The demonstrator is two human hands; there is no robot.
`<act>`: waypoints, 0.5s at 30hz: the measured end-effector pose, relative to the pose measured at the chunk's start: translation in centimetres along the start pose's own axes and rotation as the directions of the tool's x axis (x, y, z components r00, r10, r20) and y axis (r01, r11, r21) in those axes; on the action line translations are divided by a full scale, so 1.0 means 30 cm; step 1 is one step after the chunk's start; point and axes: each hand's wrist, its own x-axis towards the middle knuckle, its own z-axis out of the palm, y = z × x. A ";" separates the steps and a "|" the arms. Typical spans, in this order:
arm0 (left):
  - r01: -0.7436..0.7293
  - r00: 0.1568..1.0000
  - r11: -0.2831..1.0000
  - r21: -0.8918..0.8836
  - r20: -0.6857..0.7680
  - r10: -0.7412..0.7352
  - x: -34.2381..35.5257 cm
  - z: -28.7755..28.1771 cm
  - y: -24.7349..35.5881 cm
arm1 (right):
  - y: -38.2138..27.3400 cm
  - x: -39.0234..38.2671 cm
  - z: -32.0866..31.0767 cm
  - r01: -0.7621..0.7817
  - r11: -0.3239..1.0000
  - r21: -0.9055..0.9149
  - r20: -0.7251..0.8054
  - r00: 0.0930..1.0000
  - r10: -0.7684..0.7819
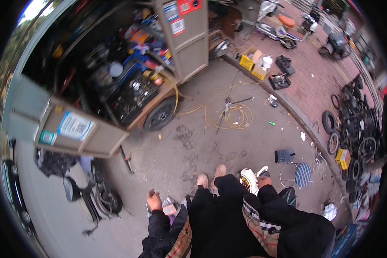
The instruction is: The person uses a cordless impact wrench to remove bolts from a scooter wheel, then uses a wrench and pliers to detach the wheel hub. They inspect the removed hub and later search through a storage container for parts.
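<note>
My left hand (154, 200) hangs at my left side, its fingers curled and nothing showing in them. Just beyond it, partly hidden by my sleeve, is a pinkish packet-like thing (170, 209). My right hand (264, 181) is beside a cream-white plastic scooter body part (250, 180) with a round amber-dotted lamp. The right fingers are bent around a small dark thing that I cannot make out. Between my hands, my two light-coloured shoes (211, 176) stand on the grey pavement.
An open-doored repair truck (159, 114), full of tools, stands at the far left. A yellow hose (238, 117) coils on the ground. A scooter (94, 193) lies left. Yellow crates (247, 61), a blue-striped stool (303, 174), and tyres (329, 122) are to the right along the kerb.
</note>
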 end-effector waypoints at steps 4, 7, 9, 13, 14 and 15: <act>0.079 0.996 0.997 0.007 -0.043 -0.079 0.047 0.182 0.160 | -0.094 0.195 0.038 0.060 0.990 0.131 -0.038 0.998 -0.056; 0.096 0.995 0.995 0.020 0.011 -0.096 0.114 0.314 0.188 | -0.143 0.313 0.060 0.137 0.990 0.011 -0.050 0.989 -0.137; 0.046 0.998 0.996 0.081 0.049 -0.050 0.183 0.418 0.190 | -0.166 0.382 0.054 0.197 0.978 -0.072 0.022 0.980 -0.195; -0.236 0.956 0.914 0.331 0.246 0.157 0.306 0.628 0.259 | -0.211 0.563 0.009 -0.255 0.952 -0.170 -0.056 0.967 0.249; -0.010 0.992 0.946 0.323 0.119 -0.030 0.307 0.687 0.291 | -0.205 0.598 -0.031 -0.347 0.925 -0.154 -0.058 0.938 0.342; 0.157 0.985 0.978 0.138 0.052 -0.166 0.299 0.741 0.335 | -0.209 0.653 -0.068 -0.366 0.922 -0.122 -0.097 0.929 0.356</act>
